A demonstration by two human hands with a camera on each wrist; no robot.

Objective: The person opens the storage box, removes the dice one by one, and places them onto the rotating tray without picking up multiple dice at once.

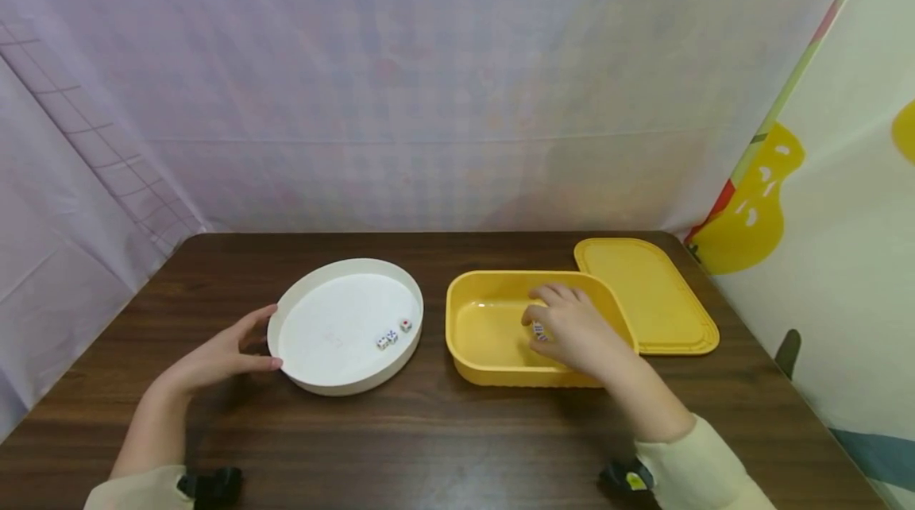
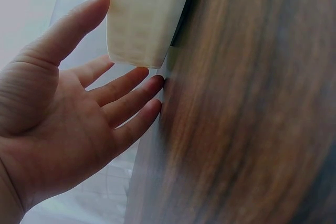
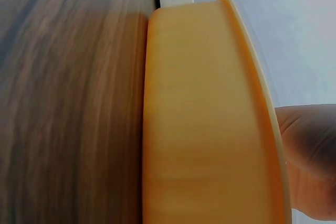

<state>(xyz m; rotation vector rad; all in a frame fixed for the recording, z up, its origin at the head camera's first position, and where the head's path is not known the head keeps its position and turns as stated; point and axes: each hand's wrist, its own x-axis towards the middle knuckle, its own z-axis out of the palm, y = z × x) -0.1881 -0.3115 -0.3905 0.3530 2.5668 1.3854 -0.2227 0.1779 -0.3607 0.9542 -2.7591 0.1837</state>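
Observation:
A round white tray (image 1: 332, 311) lies on the table's left side, with three white dice (image 1: 391, 336) near its right wall. My left hand (image 1: 218, 355) is at the tray's left side, thumb and fingers spread; in the left wrist view, fingertips (image 2: 140, 73) are right at the tray's wall (image 2: 144, 19). My right hand (image 1: 572, 331) reaches into a yellow rectangular box (image 1: 475, 327), fingers bent and thumb apart. A few dice (image 1: 539, 330) show between thumb and forefinger. In the right wrist view, the box wall (image 3: 205, 119) hides most of that hand.
A yellow lid (image 1: 650, 295) lies flat behind and right of the box, partly beneath its edge in this view. The dark wooden table (image 1: 429, 438) ends against a pale curtain (image 1: 443, 97) at the back. A printed curtain (image 1: 843, 256) hangs at the right.

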